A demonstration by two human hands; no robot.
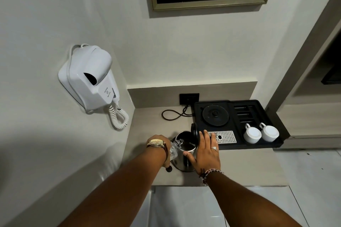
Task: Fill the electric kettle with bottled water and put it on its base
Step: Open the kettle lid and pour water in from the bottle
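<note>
Two hands at the open kettle (185,150), left of its base (215,115).
Left hand (162,148) grip pinches a tilted bottle (175,148) at the kettle mouth; right hand (204,150), fingers spread, steadies the kettle on the tabletop (249,164).

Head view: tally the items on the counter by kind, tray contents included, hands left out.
Electric kettle, lid open: 1
Water bottle, tipped into the kettle: 1
Black tray: 1
Kettle base on the tray: 1
White cups, upside down on the tray: 2
Perforated metal drip plate: 1
Black power cord: 1
Total: 8
</note>
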